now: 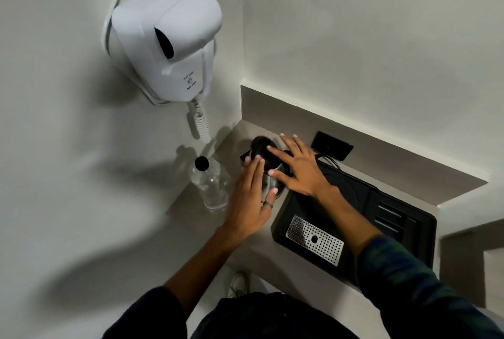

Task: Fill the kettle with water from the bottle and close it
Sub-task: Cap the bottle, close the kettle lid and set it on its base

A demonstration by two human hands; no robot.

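Lighting is looking pretty dim and flat here, kind of grayish overall. Light seems to be coming from above and behind, since big soft shadows are falling across the left wall point(81, 175) and the hair dryer point(166, 38) is throwing a dark patch under itself. The wide-angle lens is bending the wall lines toward the edges. Everything is looking a bit soft and smeary, especially the corners. The metal grate point(313, 240) is catching a bright glint, while the black tray point(395, 216) is losing detail in the dark.
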